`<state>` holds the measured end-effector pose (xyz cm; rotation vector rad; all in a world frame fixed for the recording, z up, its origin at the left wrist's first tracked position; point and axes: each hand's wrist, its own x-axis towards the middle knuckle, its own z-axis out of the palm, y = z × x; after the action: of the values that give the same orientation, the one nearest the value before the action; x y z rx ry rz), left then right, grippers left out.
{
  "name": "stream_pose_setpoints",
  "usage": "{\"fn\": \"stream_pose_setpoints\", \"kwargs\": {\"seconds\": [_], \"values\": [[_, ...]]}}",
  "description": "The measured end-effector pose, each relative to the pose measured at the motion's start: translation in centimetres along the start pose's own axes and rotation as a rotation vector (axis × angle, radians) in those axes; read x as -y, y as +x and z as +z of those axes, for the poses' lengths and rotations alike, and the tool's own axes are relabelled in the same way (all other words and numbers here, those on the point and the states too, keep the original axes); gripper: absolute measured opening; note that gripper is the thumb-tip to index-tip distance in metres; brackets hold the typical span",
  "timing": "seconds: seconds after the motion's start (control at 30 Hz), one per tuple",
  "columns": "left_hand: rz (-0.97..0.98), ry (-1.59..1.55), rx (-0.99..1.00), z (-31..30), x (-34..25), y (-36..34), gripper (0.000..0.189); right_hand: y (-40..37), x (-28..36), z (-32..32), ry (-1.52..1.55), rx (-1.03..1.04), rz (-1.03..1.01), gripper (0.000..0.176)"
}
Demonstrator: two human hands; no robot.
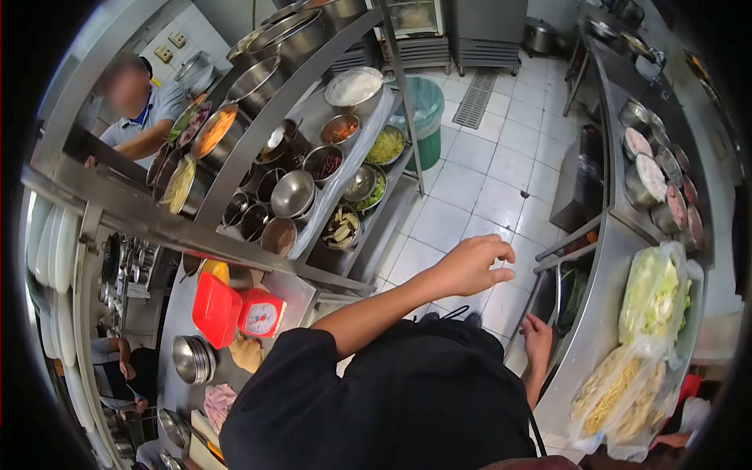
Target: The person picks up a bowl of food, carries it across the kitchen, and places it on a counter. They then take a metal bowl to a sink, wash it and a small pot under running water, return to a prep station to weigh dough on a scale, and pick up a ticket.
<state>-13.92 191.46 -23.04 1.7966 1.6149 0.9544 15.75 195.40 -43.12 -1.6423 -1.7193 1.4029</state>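
My left hand (476,265) is held out over the tiled floor in front of my body. Its fingers are loosely bent, the thumb stands apart from them, and I see nothing in it. Lower and to the right, my right hand (536,338) hangs beside the edge of the steel counter (576,348). Its fingers are slightly curled and apart, with nothing visible in them. On that counter lie a clear bag of leafy greens (654,301) and a bag of yellow noodles (607,399).
At left, a steel rack (345,223) carries several bowls of chopped ingredients. A red scale (261,315) and stacked metal bowls (192,360) stand on a table. Behind the rack is another person (160,102). A green bin (427,137) stands past the rack; filled metal containers (648,180) line the right counter.
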Motion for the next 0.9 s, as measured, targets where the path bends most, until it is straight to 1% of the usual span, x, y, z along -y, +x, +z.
{"fn": "stream_pose_setpoints", "kwargs": {"seconds": [0.07, 0.1, 0.17, 0.23, 0.3, 0.4, 0.47, 0.5, 0.53, 0.6, 0.67, 0.77, 0.8, 0.9], "values": [[-0.054, 0.045, 0.026, 0.2, 2.2, 3.8, 0.025, 2.4, 0.9, 0.0, 0.018, 0.033, 0.063, 0.031], [-0.067, 0.081, 0.005, 0.3, 3.3, 5.4, 0.025, 4.0, 1.3, -0.1, 0.022, 0.059, 0.091, 0.031], [-0.106, 0.152, -0.037, 0.6, 5.6, 7.8, 0.024, 8.1, 1.0, -0.2, 0.041, 0.108, 0.071, 0.030], [-0.189, 0.146, -0.092, 0.4, 7.3, 9.7, 0.023, 13.7, 1.6, -0.5, 0.080, 0.169, 0.053, 0.029], [-0.279, 0.179, -0.147, -0.5, 8.4, 10.8, 0.024, 19.8, 2.9, -0.9, 0.072, 0.234, -0.021, 0.029], [-0.434, 0.159, -0.308, -2.0, 9.9, 11.2, 0.023, 28.1, 9.7, -1.3, 0.010, 0.346, -0.111, 0.031], [-0.557, 0.150, -0.410, -2.8, 11.1, 10.5, 0.023, 33.2, 15.1, 0.6, -0.015, 0.426, -0.214, 0.031], [-0.616, 0.144, -0.456, -3.0, 11.7, 10.1, 0.024, 33.2, 20.4, 1.6, -0.031, 0.483, -0.292, 0.031], [-0.671, 0.141, -0.501, -3.3, 12.2, 9.8, 0.024, 34.6, 23.1, 3.6, 0.044, 0.545, -0.339, 0.030], [-0.763, 0.094, -0.563, -4.0, 12.8, 9.5, 0.026, 36.0, 28.9, 7.6, 0.034, 0.709, -0.428, 0.031], [-0.854, 0.022, -0.622, -5.0, 13.4, 9.9, 0.028, 36.2, 33.6, 11.4, 0.049, 0.843, -0.413, 0.031], [-0.840, -0.186, -0.796, -6.5, 15.6, 10.4, 0.027, 37.3, 37.3, 17.5, 0.069, 0.997, -0.376, 0.032], [-0.864, -0.246, -0.833, -7.4, 15.9, 10.8, 0.025, 37.2, 38.1, 19.0, 0.078, 1.026, -0.356, 0.032], [-0.847, -0.386, -0.953, -9.1, 19.7, 11.4, 0.025, 37.2, 40.3, 22.0, 0.083, 1.103, -0.314, 0.033]]}}
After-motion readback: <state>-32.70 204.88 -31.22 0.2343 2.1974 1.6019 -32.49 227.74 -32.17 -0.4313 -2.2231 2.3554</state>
